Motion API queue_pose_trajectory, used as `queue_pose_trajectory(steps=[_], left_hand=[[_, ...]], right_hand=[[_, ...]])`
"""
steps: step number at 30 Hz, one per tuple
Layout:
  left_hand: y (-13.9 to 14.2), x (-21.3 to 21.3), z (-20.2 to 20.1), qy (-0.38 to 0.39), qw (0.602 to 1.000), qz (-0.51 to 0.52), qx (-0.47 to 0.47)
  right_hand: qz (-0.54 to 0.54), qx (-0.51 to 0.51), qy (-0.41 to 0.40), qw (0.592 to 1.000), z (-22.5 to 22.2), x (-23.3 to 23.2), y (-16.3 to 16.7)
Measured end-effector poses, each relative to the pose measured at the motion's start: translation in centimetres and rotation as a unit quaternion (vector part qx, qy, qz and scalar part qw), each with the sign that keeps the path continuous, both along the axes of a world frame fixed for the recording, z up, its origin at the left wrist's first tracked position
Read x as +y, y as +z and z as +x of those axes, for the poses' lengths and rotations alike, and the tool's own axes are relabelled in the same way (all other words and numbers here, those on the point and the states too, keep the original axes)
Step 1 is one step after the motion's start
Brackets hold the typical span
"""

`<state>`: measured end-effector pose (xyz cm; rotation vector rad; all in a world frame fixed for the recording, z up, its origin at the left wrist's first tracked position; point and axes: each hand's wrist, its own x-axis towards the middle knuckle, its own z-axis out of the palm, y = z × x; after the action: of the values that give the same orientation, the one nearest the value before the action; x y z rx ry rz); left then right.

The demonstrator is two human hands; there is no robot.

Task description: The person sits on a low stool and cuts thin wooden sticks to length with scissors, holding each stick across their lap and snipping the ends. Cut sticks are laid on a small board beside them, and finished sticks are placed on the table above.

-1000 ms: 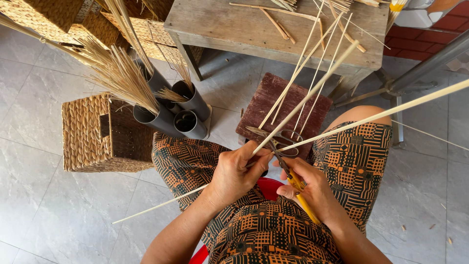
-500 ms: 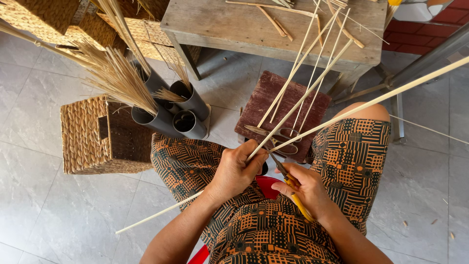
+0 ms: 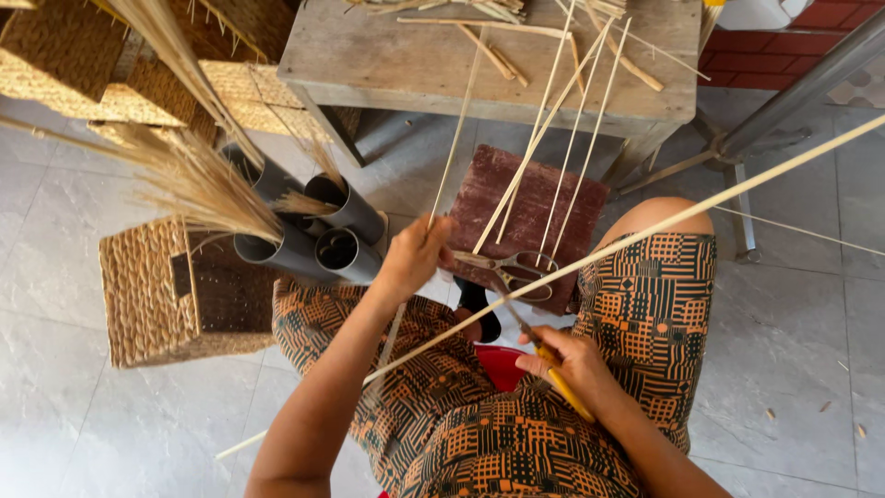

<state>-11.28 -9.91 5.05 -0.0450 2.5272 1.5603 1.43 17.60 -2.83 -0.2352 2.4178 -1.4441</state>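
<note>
1. Your left hand (image 3: 412,261) is closed around a thin cane stick (image 3: 454,152). The stick runs up toward 12 o'clock, to the wooden table (image 3: 387,55), and its lower end passes down behind your forearm toward 7 o'clock.
2. Your right hand (image 3: 573,367) is curled tight on a yellow-handled tool (image 3: 562,378). Its blade tip points toward 11 o'clock and meets a long stick (image 3: 664,224).
3. That long stick lies slantwise over your lap, from 7 o'clock near the floor to 2 o'clock at the edge of the view. It crosses just above your right hand.
4. One pair of scissors (image 3: 510,269) lies on the reddish wooden block (image 3: 525,207) at 12 o'clock from your right hand, touched by neither hand.
5. About four more thin sticks (image 3: 576,138) lean from the block up to the table; where they overlap the count is unsure.
6. Four grey pipes (image 3: 313,235) stand bunched at 9 o'clock from your left hand. Some hold dry grass stalks (image 3: 198,180).
7. One woven basket (image 3: 147,295) sits just beyond the pipes, further toward 9 o'clock.
8. A red seat (image 3: 498,364) shows between your knees.
</note>
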Motion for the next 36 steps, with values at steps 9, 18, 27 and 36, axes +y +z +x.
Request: queue_pose_trajectory(steps=[9,18,27,36], left_hand=[[4.2,3.6,-15.8,0.029,0.94,0.175,0.293],[-8.7,14.9,-29.0,0.107,0.97,0.206,0.072],[-15.6,17.2,-33.0,0.099,0.971,0.016,0.218],[-6.9,6.7,-10.5,-0.086,0.995,-0.011,0.045]], right_hand=[[-0.01,-0.087,-0.002,0.996,-3.1,0.7,-3.2],[-0.052,-0.129,0.014,0.99,-6.0,1.7,-3.3],[-0.073,-0.111,-0.001,0.991,-7.4,2.9,-4.7],[-0.1,-0.067,-0.084,0.989,-6.3,2.3,-5.6]])
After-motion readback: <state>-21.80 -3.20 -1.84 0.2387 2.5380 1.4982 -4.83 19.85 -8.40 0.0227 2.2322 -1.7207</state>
